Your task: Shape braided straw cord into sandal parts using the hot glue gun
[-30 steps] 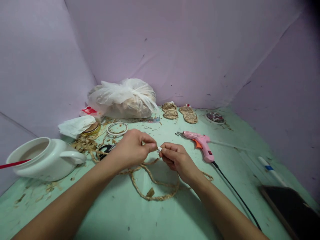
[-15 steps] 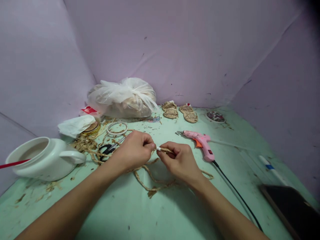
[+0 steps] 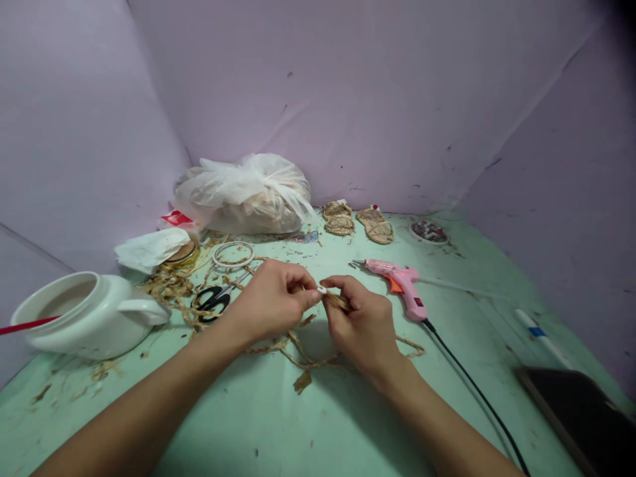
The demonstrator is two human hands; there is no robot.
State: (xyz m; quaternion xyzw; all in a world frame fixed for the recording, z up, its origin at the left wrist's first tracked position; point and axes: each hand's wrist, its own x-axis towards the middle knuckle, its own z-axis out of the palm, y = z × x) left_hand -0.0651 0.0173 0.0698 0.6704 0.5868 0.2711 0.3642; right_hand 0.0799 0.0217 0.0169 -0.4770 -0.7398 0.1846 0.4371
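Note:
Over the middle of the table, my left hand point(image 3: 278, 298) pinches at a small white piece point(image 3: 322, 289) between thumb and forefinger. My right hand point(image 3: 365, 324) is closed around a small brown woven fibre piece point(image 3: 338, 301), most of it hidden by the fingers. The white piece sits at the end of this fibre piece, where both hands' fingertips meet. Below the hands lies a loose braided cord point(image 3: 293, 351). Black-handled scissors point(image 3: 212, 301) lie left of my left hand, and a pink glue gun point(image 3: 405, 285) rests right of my right hand.
Behind are a tied plastic bag point(image 3: 243, 195), two small woven slippers point(image 3: 338, 218) and a dish of beads point(image 3: 428, 232). A white pot point(image 3: 109, 324) stands left, near a tape ring point(image 3: 233, 255). Right are a black cable point(image 3: 472, 384), a marker point(image 3: 541, 336) and a phone point(image 3: 576, 411).
Both hands have shifted slightly; the left fingertips moved right, onto the white piece. The right forefinger has lifted, and the white piece has turned and moved a little right and up.

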